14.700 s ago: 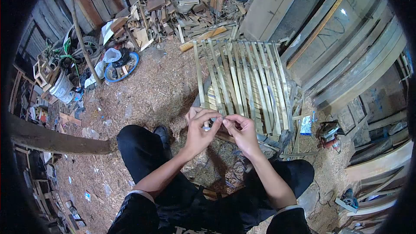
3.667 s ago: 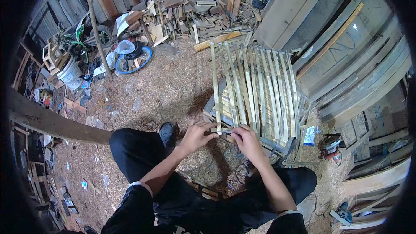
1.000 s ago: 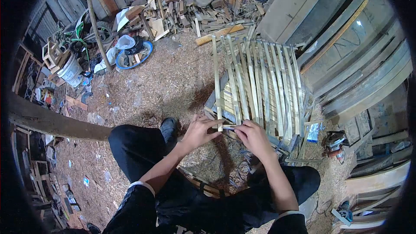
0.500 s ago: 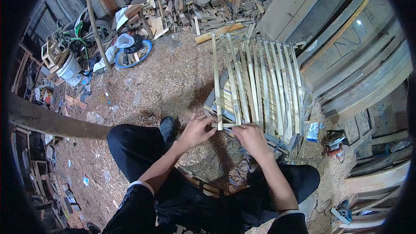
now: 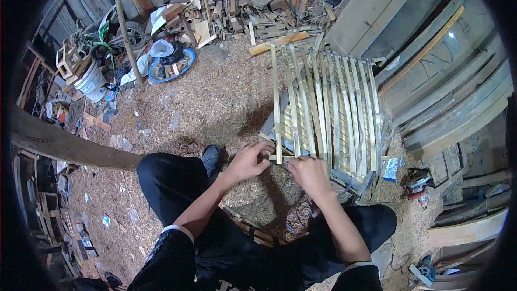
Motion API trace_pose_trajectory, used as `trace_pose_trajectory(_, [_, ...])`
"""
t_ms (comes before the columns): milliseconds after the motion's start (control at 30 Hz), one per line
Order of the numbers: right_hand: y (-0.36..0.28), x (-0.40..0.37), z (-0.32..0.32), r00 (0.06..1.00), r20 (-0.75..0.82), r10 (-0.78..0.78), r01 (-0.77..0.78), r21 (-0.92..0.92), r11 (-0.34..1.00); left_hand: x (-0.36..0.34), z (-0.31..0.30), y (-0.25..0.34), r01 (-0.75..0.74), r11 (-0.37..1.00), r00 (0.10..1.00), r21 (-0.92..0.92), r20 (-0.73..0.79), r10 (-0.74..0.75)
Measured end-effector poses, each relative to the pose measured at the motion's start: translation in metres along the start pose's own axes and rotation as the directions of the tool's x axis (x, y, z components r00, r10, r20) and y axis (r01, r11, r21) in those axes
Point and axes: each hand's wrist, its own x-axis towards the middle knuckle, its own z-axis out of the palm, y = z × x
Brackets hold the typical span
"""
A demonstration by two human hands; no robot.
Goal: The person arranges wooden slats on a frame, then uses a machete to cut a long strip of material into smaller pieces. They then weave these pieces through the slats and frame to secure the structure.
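Several thin pale wooden strips (image 5: 296, 108) lie side by side over a slatted stack, their near ends toward me. At the near end of the leftmost strip (image 5: 277, 102) is a short crosspiece (image 5: 284, 158). My left hand (image 5: 251, 160) is at the left end of that crosspiece, fingers curled, with a gap between thumb and index finger. My right hand (image 5: 311, 175) is closed just right of the strip's end, its fingertips on something too small to make out.
A wooden beam (image 5: 75, 148) comes in from the left. Scrap wood (image 5: 247, 13) is heaped at the back, near a blue-rimmed basin (image 5: 188, 64). Long boards (image 5: 377, 11) lean at the right. A red tool (image 5: 417, 191) lies on the right.
The view has shifted slightly, moving the scene a little to the right. My left thumb and fingers have come off the crosspiece's left end. My right hand stays close to the strip's end.
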Motion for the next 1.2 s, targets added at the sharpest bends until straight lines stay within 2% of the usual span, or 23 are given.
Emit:
trace_pose_trajectory(100, [-0.001,-0.005,-0.034,0.988,-0.148,0.033,-0.020,0.086,0.996,0.001,-0.008,0.007,0.033,0.999,0.999,-0.032,-0.017,-0.034])
trace_pose_trajectory(133, [0.000,-0.004,-0.033,0.989,-0.143,0.033,-0.021,0.083,0.996,0.002,-0.009,0.008,0.009,1.000,0.999,-0.010,-0.037,-0.010])
trace_pose_trajectory(200, [0.003,-0.003,-0.025,0.943,-0.324,0.076,0.014,0.268,0.963,0.003,-0.007,0.009,-0.017,1.000,0.999,0.007,-0.051,0.017])
trace_pose_trajectory(233, [0.005,-0.001,-0.015,0.920,-0.391,0.035,0.091,0.298,0.950,0.003,-0.006,0.010,-0.048,0.998,0.994,0.040,-0.092,0.051])
trace_pose_trajectory(267, [0.004,-0.003,-0.008,0.919,-0.391,0.040,0.086,0.299,0.950,0.004,-0.005,0.010,-0.077,0.994,0.988,0.077,-0.132,0.086])
trace_pose_trajectory(333, [-0.009,0.000,-0.004,0.969,-0.232,0.089,0.000,0.360,0.933,0.005,-0.002,0.006,-0.040,0.999,0.990,0.032,-0.136,0.044])
trace_pose_trajectory(367, [-0.015,0.000,-0.004,0.964,-0.250,0.088,0.000,0.334,0.942,0.005,0.000,0.005,-0.002,1.000,0.990,-0.013,-0.142,0.000])
trace_pose_trajectory(500, [-0.007,0.007,0.019,0.949,-0.315,0.018,0.086,0.313,0.946,0.008,0.000,0.008,-0.017,1.000,0.995,0.018,-0.101,0.019])
trace_pose_trajectory(567, [-0.007,0.008,0.022,0.931,-0.364,-0.019,0.132,0.288,0.949,0.007,0.000,0.009,-0.067,0.997,0.985,0.021,-0.157,0.070])
trace_pose_trajectory(667, [-0.007,0.009,0.029,0.923,-0.385,0.001,0.118,0.284,0.951,0.008,0.002,0.003,-0.114,0.991,0.976,0.069,-0.176,0.125])
trace_pose_trajectory(800, [-0.011,0.007,0.021,0.944,-0.328,0.024,0.091,0.330,0.940,0.008,0.001,0.001,-0.124,0.989,0.980,0.078,-0.149,0.134])
trace_pose_trajectory(867, [-0.009,0.006,0.024,0.940,-0.340,0.003,0.118,0.335,0.935,0.009,0.001,-0.002,-0.127,0.981,0.959,0.145,-0.233,0.158])
trace_pose_trajectory(900, [-0.008,0.006,0.025,0.940,-0.340,0.000,0.121,0.335,0.934,0.008,-0.001,0.000,-0.125,0.981,0.959,0.147,-0.235,0.157])
trace_pose_trajectory(967, [-0.007,0.004,0.027,0.940,-0.341,0.011,0.111,0.337,0.935,0.008,-0.006,0.003,-0.021,0.975,0.964,0.222,-0.253,0.078])
trace_pose_trajectory(1067, [-0.011,0.001,0.019,0.947,-0.320,0.029,0.090,0.352,0.932,0.008,-0.003,-0.004,0.023,0.971,0.950,0.238,-0.307,0.052])
trace_pose_trajectory(1200, [-0.005,0.001,0.033,0.938,-0.347,0.008,0.116,0.334,0.935,0.000,0.003,-0.022,-0.007,0.976,0.963,0.219,-0.262,0.066])
